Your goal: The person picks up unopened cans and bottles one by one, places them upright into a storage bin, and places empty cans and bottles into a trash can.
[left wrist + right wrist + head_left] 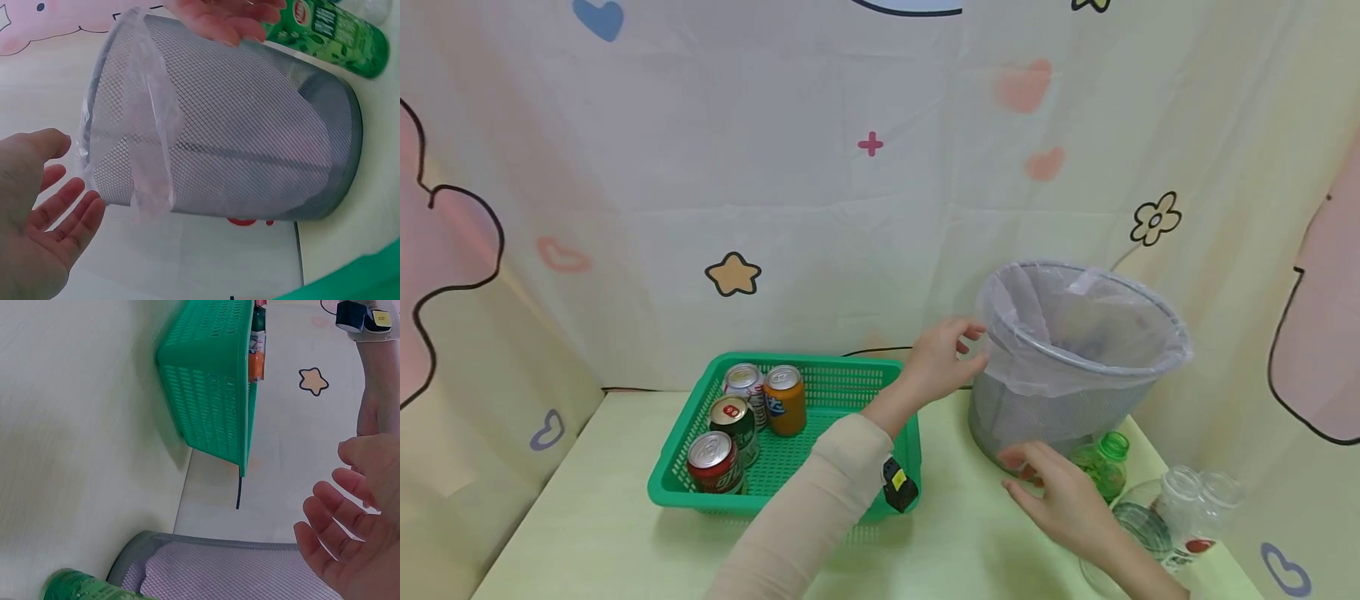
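Head view: the mesh bin [1022, 421] stands upright at the far right part of the worktop [955, 533], its long axis vertical, its mouth upward. A translucent liner [1030, 375] is folded over its rim and hangs down outside the wall.

From the left hand [943, 354] the bin lies just to the right, with the fingertips at about rim height beside the liner's fold; whether they touch it I cannot tell. The right hand [1060, 496] is lower, in front of the bin's lower wall on the near side, so the left looks the nearer to the rim. The two hands are well apart, both empty, fingers loosely bent and spread.

Just beyond the right hand, a green bottle [1105, 471] is beside the bin's foot, and clear bottles [1180, 500] are next to the right forearm. To the left, the green basket [850, 362] holds four cans [786, 408], the left forearm crossing in front of its right end. Behind everything hangs a printed cloth [805, 275].
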A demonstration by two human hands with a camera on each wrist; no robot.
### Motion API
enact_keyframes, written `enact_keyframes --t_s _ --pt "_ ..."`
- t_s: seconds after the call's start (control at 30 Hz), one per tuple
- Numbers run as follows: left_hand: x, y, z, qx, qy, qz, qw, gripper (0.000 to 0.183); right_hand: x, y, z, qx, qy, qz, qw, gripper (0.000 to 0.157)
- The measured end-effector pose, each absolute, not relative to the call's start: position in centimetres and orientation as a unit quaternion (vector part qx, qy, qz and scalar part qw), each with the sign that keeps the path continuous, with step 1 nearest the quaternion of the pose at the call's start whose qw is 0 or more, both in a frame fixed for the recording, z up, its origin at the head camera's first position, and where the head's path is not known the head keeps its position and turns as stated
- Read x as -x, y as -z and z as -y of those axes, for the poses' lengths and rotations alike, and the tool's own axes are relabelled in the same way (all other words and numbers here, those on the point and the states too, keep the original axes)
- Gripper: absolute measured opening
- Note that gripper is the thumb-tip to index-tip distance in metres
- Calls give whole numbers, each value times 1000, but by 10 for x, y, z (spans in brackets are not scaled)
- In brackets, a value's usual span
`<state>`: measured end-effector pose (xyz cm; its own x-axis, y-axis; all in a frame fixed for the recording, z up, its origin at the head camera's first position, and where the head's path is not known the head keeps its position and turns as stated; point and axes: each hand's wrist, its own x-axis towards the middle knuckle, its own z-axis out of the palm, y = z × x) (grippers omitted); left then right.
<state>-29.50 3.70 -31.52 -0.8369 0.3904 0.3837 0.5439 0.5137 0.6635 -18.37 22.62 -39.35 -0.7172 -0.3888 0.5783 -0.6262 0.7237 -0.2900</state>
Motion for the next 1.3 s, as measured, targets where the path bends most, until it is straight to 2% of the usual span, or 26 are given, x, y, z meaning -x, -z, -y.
enact_keyframes --t_s 0.3,0.6,0.87,1.3 --pt "303 309 -56 207 587 782 44 34 178 379 -242 -261 -234 901 257 36" --pt "309 301 -78 83 740 668 2 32 171 367 -259 -245 -243 894 286 39" --pt "317 300 -88 11 805 593 -23 30 167 365 -279 -204 -251 900 291 38" --pt "321 301 -103 -32 811 583 -15 37 154 356 -293 -190 -272 890 311 37"
